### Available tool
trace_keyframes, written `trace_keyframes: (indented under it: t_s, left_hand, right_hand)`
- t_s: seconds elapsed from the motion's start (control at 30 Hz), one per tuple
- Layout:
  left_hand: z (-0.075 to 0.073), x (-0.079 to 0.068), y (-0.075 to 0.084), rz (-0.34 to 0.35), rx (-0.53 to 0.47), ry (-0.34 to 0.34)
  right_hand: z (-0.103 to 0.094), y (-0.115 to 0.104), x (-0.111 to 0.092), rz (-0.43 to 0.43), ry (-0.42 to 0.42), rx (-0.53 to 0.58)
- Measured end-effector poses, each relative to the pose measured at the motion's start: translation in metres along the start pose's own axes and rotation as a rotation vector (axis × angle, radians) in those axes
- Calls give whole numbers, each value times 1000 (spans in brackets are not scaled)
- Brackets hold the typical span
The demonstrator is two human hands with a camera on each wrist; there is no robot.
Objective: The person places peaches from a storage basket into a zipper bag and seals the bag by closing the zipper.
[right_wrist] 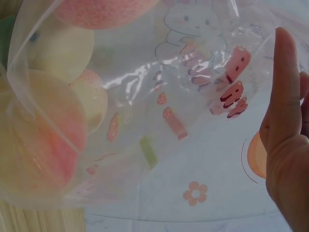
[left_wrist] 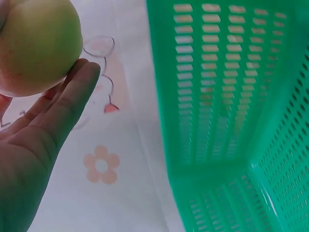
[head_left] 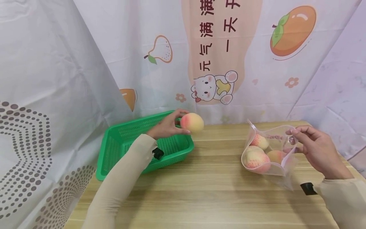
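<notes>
My left hand [head_left: 168, 124] grips a yellow peach [head_left: 194, 122] with a red blush, above the right end of the green plastic basket [head_left: 114, 168]. In the left wrist view the fingers curve under the same peach [left_wrist: 38, 46], beside the basket [left_wrist: 166, 145]. My right hand [head_left: 317, 149] pinches the rim of a clear printed zip bag [head_left: 275, 170], whose mouth gapes upward. Several peaches [head_left: 255, 159] lie inside the bag. Seen from the right wrist, the bag [right_wrist: 130, 179] bulges with peaches [right_wrist: 43, 140], and the right hand [right_wrist: 289, 121] is at its edge.
A wooden table [head_left: 206, 194] carries both the basket and the bag. Behind it hangs a white curtain [head_left: 160, 82] with fruit prints and lettering, close to the table's back edge. More printed cloth [head_left: 51, 79] drapes along the left side.
</notes>
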State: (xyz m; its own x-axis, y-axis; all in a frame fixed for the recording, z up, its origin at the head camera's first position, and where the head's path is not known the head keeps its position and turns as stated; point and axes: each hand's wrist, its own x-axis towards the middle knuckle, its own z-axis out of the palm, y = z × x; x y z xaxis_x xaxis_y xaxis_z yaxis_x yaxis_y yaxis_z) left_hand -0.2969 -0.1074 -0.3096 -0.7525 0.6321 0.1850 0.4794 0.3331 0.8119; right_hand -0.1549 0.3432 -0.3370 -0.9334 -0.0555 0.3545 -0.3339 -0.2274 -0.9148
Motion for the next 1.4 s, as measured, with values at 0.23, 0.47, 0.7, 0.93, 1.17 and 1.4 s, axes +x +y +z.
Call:
trace_keyframes:
  t_s: [0.23,0.47,0.7,0.93,1.17,1.4]
  left_hand:
    - [16,5,15,36,-29,-25]
    - [31,13,23,60,-84,-77]
    - [45,15,31,65,-104,-105]
    - [57,16,41,111,-144,-115]
    - [68,14,51,134,-150,-72]
    - [81,13,58,159,-173,-52]
  right_hand:
    - [0,1,-2,2,1,10]
    - [0,2,-2,-6,-8,2]
    - [-1,2,-2,-2,-8,-14]
    - [0,1,-3,-4,-10,-11]
    - [0,0,-3,-8,-17,-19]
    - [1,1,-3,-14,-16,-14]
